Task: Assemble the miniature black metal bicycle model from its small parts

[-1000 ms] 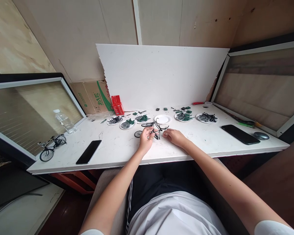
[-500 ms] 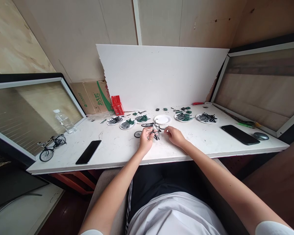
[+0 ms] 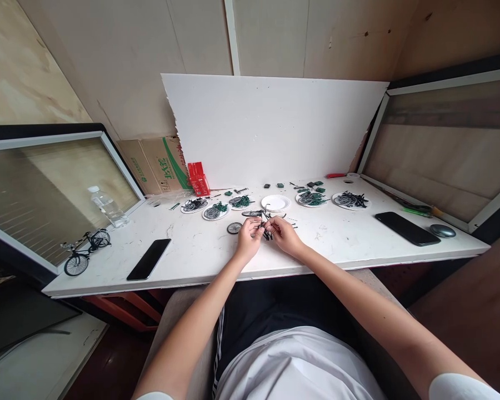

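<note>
Together, left hand [image 3: 249, 238] and right hand [image 3: 284, 235] pinch a spindly black bicycle frame [image 3: 265, 224]

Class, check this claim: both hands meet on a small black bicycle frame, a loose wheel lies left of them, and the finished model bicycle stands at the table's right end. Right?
No: the head view shows the finished model bicycle at the left end of the table, not the right. The left hand, right hand, small black bicycle frame and loose wheel are as stated.
</note>
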### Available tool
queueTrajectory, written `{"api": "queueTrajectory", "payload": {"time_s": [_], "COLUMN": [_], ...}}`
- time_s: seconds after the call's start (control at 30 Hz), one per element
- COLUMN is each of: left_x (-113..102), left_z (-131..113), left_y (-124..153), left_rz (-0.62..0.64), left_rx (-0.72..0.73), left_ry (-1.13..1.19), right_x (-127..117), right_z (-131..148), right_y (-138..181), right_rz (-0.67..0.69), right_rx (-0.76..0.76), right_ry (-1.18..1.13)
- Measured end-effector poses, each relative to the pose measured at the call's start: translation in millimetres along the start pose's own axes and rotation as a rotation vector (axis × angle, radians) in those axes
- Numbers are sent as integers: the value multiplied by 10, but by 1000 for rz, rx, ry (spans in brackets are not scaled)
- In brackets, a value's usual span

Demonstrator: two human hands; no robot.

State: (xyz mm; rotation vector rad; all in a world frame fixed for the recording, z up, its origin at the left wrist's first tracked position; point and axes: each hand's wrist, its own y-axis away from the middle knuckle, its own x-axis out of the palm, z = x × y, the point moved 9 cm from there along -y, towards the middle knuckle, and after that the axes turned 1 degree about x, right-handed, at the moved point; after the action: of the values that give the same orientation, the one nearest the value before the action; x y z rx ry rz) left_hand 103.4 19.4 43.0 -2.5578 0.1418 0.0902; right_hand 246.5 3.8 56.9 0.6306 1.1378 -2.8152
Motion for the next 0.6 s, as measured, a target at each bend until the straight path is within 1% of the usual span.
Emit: {"api": "queueTrajectory", "payload": {"time_s": [0.23, 0.37, 0.6], "left_x": [46, 69, 59], "left_z": [-49, -61, -43], "left_y": [10, 12, 7], "left_rz": [36, 56, 49], "left_rx": [7, 10, 1], "left_ry": [4, 8, -4], "right_x": [-40, -29, -17], "right_z": [9, 5, -21], "right_y": [20, 25, 31], "right_rz": [-35, -25, -15], "right_rx": [-24, -25, -3], "right_ry": [-27, -8, -17]}}
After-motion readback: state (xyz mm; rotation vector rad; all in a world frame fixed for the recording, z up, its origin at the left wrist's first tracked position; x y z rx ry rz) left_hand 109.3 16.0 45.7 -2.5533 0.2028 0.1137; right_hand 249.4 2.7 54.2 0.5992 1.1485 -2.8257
